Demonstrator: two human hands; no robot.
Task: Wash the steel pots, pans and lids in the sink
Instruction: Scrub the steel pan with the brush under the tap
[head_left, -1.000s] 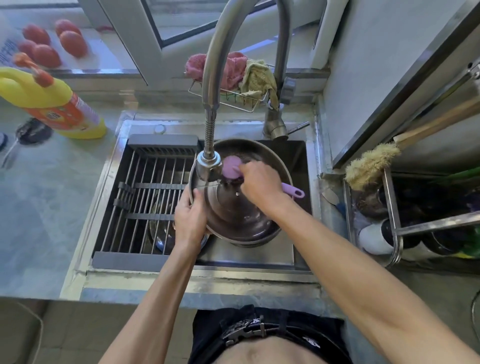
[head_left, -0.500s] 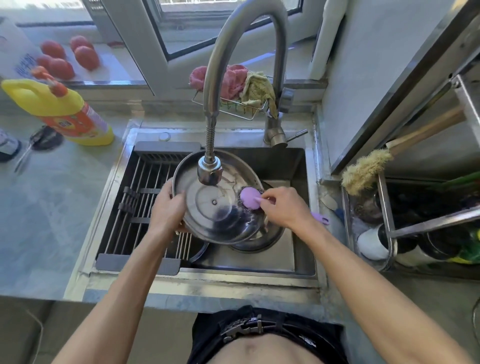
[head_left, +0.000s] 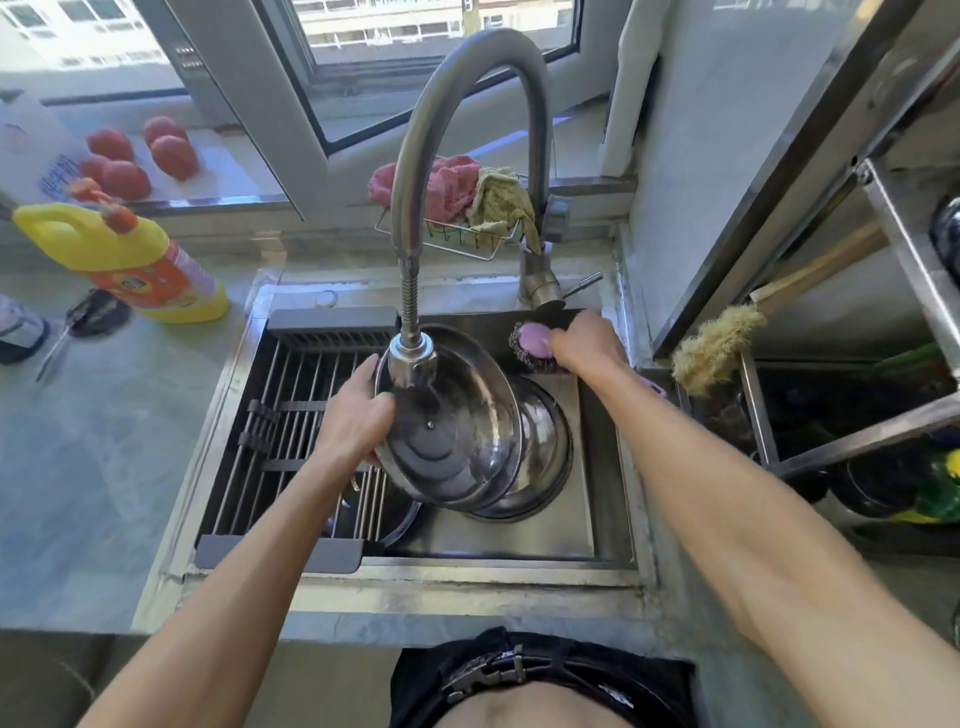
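Head view. One steel sink (head_left: 613, 525) set in a grey bench (head_left: 98, 467); a slatted drying rack (head_left: 291, 441) spans the sink's left half.

One steel lid (head_left: 452, 431), tilted, inner face toward the camera, concentric rings and a centre rivet visible, surface wet. Left hand (head_left: 353, 421) grips its left rim, fingers curled round the edge. Lid sits directly under the faucet head (head_left: 410, 358).

Behind and below the lid, one steel pot (head_left: 545, 452) in the sink's right half. A second rounded steel vessel (head_left: 384, 519) shows partly beneath the rack; type unclear.

Right hand (head_left: 587, 343) closed round the handle of one scrubber (head_left: 535, 345), purple cap over steel wool, at the sink's far right corner, apart from the lid.

Far bench edge: one wire basket holding two cloths (head_left: 467, 192), pink and yellowish. Far left of bench: one yellow detergent bottle (head_left: 119, 260). Window sill: about five tomatoes (head_left: 140, 156). Right of the sink: metal shelving, one bristle brush (head_left: 722, 343).
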